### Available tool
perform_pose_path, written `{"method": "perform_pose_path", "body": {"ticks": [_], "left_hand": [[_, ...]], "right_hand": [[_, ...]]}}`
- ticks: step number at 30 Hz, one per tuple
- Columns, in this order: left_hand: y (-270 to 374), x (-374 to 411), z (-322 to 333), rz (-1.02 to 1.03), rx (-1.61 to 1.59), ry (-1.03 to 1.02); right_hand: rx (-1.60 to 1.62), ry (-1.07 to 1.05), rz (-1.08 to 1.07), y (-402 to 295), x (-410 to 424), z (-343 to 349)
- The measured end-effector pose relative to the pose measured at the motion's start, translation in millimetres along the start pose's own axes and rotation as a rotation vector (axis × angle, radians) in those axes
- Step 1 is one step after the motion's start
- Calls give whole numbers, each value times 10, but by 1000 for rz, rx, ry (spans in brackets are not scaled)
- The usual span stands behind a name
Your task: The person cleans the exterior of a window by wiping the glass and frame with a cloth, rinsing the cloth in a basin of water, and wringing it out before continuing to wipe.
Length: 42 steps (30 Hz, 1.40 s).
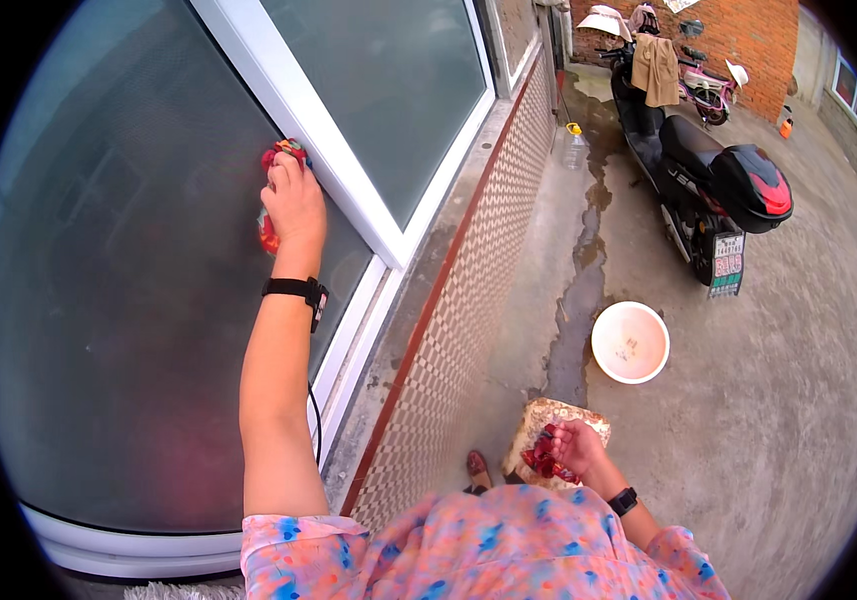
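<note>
My left hand point(298, 202) presses a bunched red patterned cloth point(269, 234) flat against a dark window pane point(136, 315). The fingers lie beside the upright of a white window frame point(301, 112), and part of the cloth is hidden under the palm. Lower down, near my body, my right hand point(581, 448) has its fingers curled on a dark red patterned cloth point(545, 459). This second cloth hangs over a worn, stained stool or block point(552, 411); whether it touches the top I cannot tell.
A white basin point(630, 342) sits on the concrete beyond the stool, beside a wet streak point(578, 322). A black scooter point(687, 150) is parked further off. Near the tiled wall point(473, 277) stands a plastic bottle point(573, 148). A shoe point(477, 463) shows by the stool.
</note>
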<state>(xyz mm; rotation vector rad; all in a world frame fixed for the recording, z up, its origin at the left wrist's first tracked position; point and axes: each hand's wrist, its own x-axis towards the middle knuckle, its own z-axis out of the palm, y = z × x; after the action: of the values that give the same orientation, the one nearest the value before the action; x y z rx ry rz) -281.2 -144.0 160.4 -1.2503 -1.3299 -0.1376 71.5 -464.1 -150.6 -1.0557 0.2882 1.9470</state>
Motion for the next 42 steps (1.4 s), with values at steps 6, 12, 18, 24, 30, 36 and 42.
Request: {"method": "perform_pose_path", "body": {"ticks": [6,12,18,24,30,36,42], "left_hand": [[387,-507,197,-1,-33,-143],[170,-545,43,314,-230,-307],[-498,-83,-417,12,-145,-129],[-417,-185,-209,105,-262,-147],[602,-1147,214,191,-385,-339],[1032,-1578,346,231,-452,-464],[915,-1478,330,460,-386,-480]], "right_hand": [[-43,52,-59,-159,-93,-176],[-41,-56,-83,-196,-150,-147],[-57,14,-83,-100,-138,-266],[-55,67,-88,-112,-127,-215],[-36,61,-90,-85,-88,-47],[-27,151,-124,-70,-150,-167],[-26,109,-96,-12,-134,-174]]}}
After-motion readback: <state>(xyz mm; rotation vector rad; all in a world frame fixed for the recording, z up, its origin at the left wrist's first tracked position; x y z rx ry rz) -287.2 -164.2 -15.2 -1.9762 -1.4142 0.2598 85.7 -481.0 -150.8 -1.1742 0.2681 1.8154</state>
